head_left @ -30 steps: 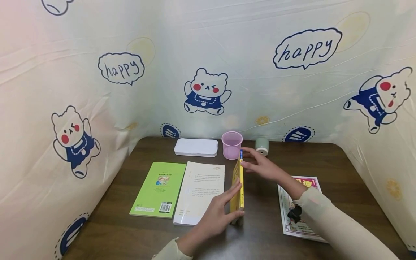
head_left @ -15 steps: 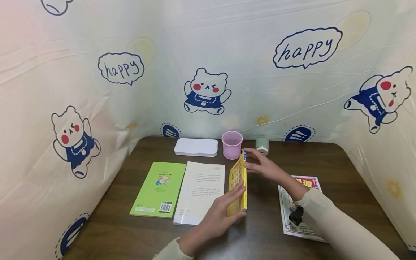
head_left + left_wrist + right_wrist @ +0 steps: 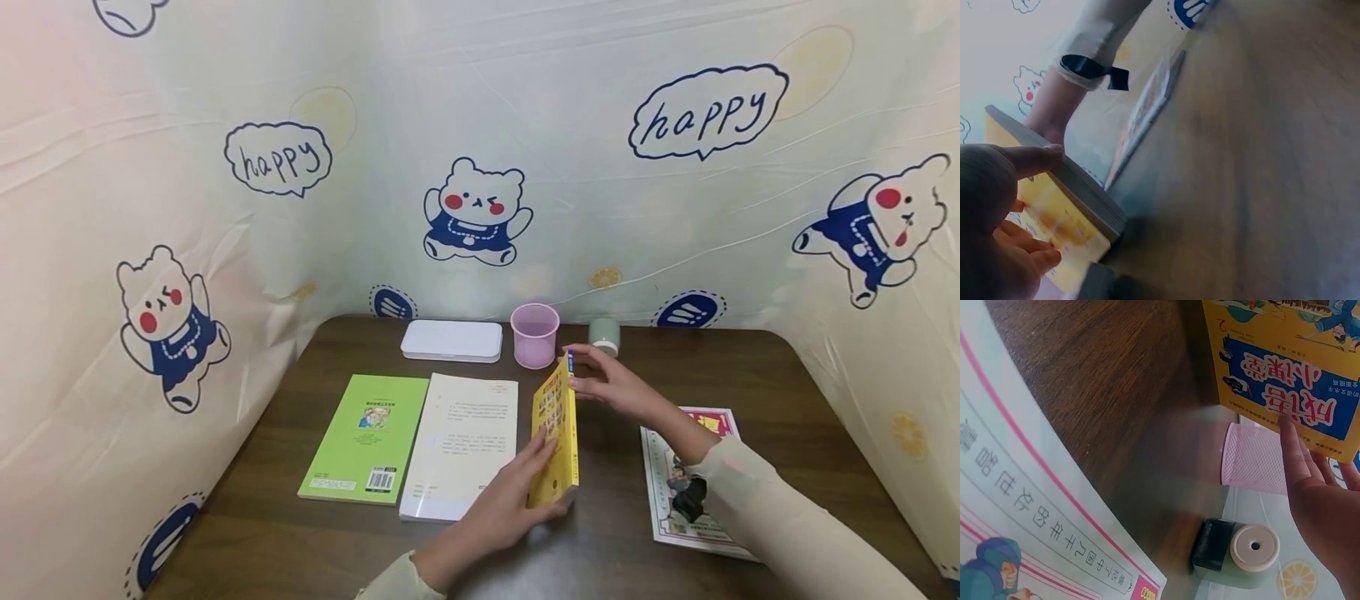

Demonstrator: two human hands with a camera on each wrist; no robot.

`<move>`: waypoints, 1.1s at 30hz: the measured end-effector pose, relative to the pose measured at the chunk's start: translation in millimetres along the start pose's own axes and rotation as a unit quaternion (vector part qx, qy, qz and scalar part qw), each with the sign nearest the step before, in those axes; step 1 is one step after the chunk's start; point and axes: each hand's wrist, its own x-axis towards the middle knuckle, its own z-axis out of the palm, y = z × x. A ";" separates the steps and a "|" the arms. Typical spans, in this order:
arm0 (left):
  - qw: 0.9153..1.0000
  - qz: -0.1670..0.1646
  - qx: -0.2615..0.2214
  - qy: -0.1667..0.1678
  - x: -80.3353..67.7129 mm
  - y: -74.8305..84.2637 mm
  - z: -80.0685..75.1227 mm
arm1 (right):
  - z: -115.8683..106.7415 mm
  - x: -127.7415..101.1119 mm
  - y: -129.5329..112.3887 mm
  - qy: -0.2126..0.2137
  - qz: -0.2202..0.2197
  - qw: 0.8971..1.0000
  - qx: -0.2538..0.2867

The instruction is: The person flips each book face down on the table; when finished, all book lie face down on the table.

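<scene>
Both hands hold a yellow book (image 3: 552, 417) that stands on edge at a lean near the middle of the table, its picture-covered face turned leftward. My left hand (image 3: 501, 505) grips the near end, with the thumb across the page edge and the fingers spread over the yellow face (image 3: 1075, 228) in the left wrist view. At the far top corner my right hand (image 3: 613, 387) pinches the book, its thumb on the blue title panel (image 3: 1291, 387) in the right wrist view. To the left lies a white book (image 3: 468, 442), beside a green book (image 3: 367, 450).
A white case (image 3: 452, 340), a pink mesh cup (image 3: 536, 337) and a green pencil sharpener (image 3: 603, 335) line the back of the table (image 3: 615, 517). Under the right forearm lies a magazine-like book (image 3: 663, 500) with a pink border. Printed cloth (image 3: 375, 217) surrounds the table.
The yellow book has tilted from nearly upright, so more of its left-facing cover shows, and its spine has shifted slightly right. Both hands have kept their hold and moved a little with it.
</scene>
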 end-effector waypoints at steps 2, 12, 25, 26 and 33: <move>1.000 -0.018 0.015 -0.012 -0.5 -4.3 3.2 | -1.1 -0.8 1.1 -0.002 -0.003 1.000 -0.002; 0.994 -0.030 0.101 -0.011 0.0 -11.2 10.5 | -7.4 -7.4 8.0 0.000 0.008 1.000 -0.008; 0.991 0.004 0.134 -0.019 0.6 -16.8 14.1 | -18.6 -14.2 19.7 -0.015 0.024 1.000 0.009; 0.991 0.006 0.135 -0.020 0.4 -16.9 14.4 | -19.8 -14.8 21.3 -0.017 0.025 0.999 0.014; 0.989 0.000 0.146 -0.021 -0.4 -14.8 13.3 | -27.1 -19.3 29.9 -0.022 0.035 0.999 0.017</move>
